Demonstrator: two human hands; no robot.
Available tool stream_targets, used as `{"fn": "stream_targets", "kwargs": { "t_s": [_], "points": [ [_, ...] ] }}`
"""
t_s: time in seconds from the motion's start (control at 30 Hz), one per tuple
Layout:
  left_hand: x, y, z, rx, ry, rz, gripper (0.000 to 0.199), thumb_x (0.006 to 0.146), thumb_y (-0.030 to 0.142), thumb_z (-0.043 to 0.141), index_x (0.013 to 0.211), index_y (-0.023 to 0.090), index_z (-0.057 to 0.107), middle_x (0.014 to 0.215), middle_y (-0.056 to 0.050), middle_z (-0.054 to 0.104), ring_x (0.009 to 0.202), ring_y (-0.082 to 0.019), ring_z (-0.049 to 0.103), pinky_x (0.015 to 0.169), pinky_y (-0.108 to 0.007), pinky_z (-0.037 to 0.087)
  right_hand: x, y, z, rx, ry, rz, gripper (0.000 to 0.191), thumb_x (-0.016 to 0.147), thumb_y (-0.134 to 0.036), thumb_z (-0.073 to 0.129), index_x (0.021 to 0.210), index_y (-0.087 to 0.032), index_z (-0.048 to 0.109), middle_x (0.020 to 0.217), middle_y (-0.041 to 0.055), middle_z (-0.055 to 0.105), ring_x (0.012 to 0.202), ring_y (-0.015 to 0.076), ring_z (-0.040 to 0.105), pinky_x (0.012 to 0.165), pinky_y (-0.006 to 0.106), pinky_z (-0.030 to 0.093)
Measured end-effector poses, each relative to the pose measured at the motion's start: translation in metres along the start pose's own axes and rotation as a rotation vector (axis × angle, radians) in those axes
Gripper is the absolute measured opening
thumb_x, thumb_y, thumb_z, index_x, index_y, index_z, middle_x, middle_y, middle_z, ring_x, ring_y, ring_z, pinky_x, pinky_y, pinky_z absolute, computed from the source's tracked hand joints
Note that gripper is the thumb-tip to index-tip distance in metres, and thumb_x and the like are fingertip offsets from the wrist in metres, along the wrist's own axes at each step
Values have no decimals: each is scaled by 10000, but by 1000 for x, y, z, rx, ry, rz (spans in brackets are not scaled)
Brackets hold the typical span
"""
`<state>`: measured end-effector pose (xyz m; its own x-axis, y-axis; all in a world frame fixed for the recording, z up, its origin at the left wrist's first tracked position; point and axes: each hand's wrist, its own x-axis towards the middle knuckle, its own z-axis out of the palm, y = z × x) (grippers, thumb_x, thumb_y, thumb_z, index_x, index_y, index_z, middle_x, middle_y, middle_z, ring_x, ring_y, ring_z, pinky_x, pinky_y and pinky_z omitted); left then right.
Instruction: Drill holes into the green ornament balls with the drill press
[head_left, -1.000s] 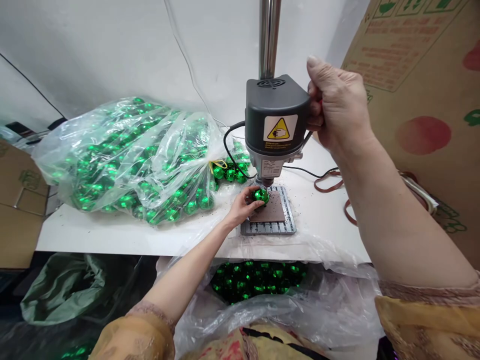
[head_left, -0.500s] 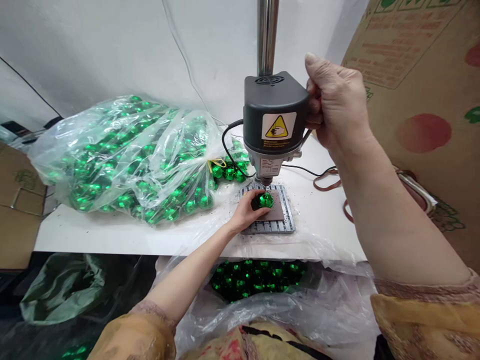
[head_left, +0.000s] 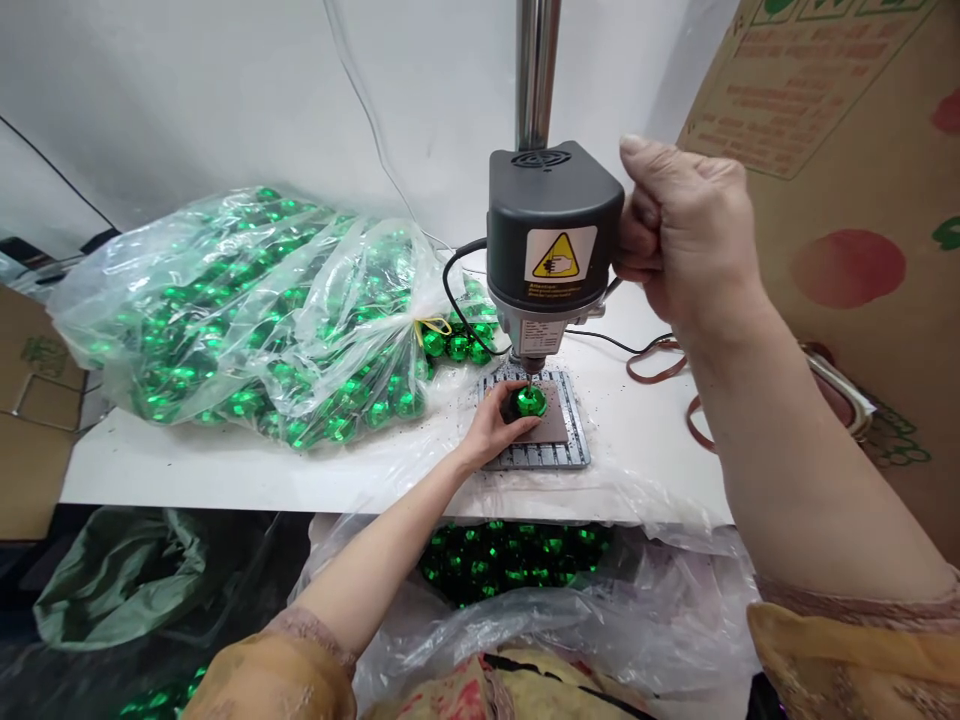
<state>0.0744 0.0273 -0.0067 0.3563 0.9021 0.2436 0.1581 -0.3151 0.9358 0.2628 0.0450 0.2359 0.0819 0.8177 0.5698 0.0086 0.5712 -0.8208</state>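
A shiny green faceted ball (head_left: 532, 402) sits on a brown pad (head_left: 553, 424) over the slotted metal base (head_left: 532, 456) of a small drill press (head_left: 555, 225). My left hand (head_left: 496, 424) is closed around the ball's left side, thumb in front and fingers behind. The drill's thin bit comes down at the top of the ball; whether it has entered, I cannot tell. Up at the right side of the dark motor housing, my right hand (head_left: 686, 225) is wrapped around the press's feed handle, most of which the fingers hide.
A tied clear plastic bag (head_left: 300, 300) full of green balls lies on the white table (head_left: 247, 478). Below the table edge, more green balls (head_left: 517, 555) lie in open plastic. A large cardboard box (head_left: 825, 330) stands at right, near a brown strap (head_left: 652, 368). Dark shavings dot the tabletop.
My right hand has moved a little down and to the right on the handle side. My left hand and the ball have stayed in place.
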Motion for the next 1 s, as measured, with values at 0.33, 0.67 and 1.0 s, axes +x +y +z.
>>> {"fn": "stream_targets", "kwargs": {
  "t_s": [0.33,0.67,1.0],
  "points": [
    [0,-7,-1,-8,1,-4,578,748,399,803,1228,203,548,1168,-94,639,1109,-270,617,995,-444,496,-51,3,5,-33,126,-209,517,878,-279,585,417,-152,388,363,-61,335,341,-2,274,412,241,166],
    [-1,-7,1,-53,-4,-13,599,740,390,811,1236,206,530,1188,-93,632,1122,-264,610,1003,-432,486,-84,16,9,-79,239,-259,534,855,-286,605,412,-155,337,374,-54,323,358,21,305,395,258,189],
    [-1,-2,-1,-53,-26,-17,592,750,371,806,1241,208,519,1208,-97,633,1143,-265,598,1020,-434,469,-91,33,8,-118,271,-371,559,850,-289,597,441,-165,237,408,-47,256,382,34,283,404,275,197]
  ]
}}
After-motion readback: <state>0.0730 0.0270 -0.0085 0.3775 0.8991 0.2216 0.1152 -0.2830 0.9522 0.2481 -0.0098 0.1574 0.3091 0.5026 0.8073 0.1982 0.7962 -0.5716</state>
